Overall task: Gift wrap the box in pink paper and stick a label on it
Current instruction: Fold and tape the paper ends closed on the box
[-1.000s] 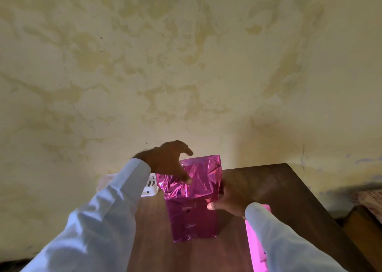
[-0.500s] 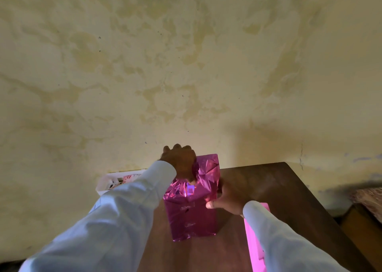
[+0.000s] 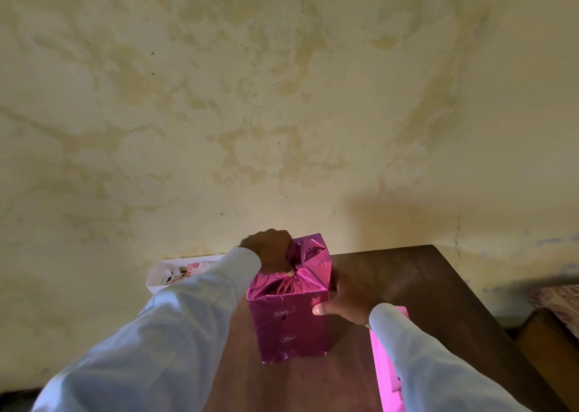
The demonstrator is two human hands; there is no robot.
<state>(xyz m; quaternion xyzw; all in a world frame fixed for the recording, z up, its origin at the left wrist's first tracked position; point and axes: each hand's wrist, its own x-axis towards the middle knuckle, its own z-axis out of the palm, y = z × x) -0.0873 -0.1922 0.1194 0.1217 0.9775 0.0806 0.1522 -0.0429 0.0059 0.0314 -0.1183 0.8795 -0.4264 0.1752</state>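
Pink, shiny paper (image 3: pixel 308 256) wrapped round the box (image 3: pixel 291 324). Box upright near the middle of a dark wooden table (image 3: pixel 407 286), close to its far edge, with 1 creased front face toward the camera. Loose paper at the top gathered and crumpled inward, its far right part still raised in a fold.

Left hand (image 3: pixel 271 251) on top of the box at its left side, fingers curled, thumb tip pressed down into the bunched paper. Right hand (image 3: pixel 343 302) clasping the box at its upper right corner: thumb flat on the front face, fingers round the right side and mostly hidden. Both forearms in pale sleeves (image 3: pixel 175 333), reaching in from the bottom of the view.

Bright pink sheet (image 3: pixel 383 367) flat on the table just right of the box, partly under the right sleeve. White tray (image 3: pixel 156 278) behind the left sleeve, near the wall, something printed in pink inside. Stained yellowish wall (image 3: pixel 282 98) filling the upper view.
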